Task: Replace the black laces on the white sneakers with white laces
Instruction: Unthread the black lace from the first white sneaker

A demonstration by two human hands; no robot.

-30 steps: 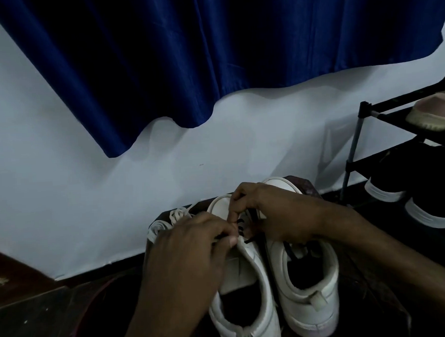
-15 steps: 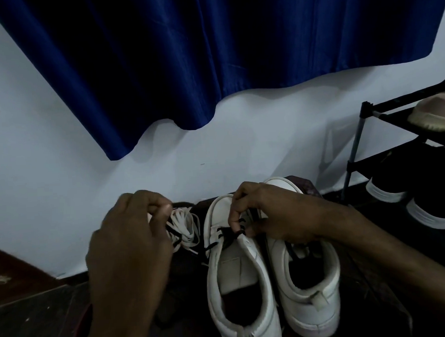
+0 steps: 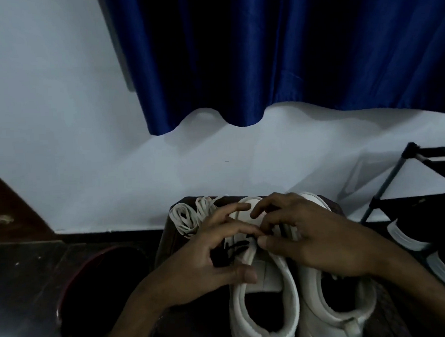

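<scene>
Two hands work over a white sneaker [image 3: 270, 307] on a dark table [image 3: 166, 248]: the right hand [image 3: 315, 240] pinches its black lace [image 3: 235, 246], while the left hand [image 3: 208, 262] hovers, grip released, fingers spread. White laces [image 3: 190, 219] lie bundled just beside.

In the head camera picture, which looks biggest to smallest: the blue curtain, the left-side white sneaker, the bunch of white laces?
1. Blue curtain, by far.
2. Left-side white sneaker, partly hidden.
3. Bunch of white laces; it lies farther away.
</scene>
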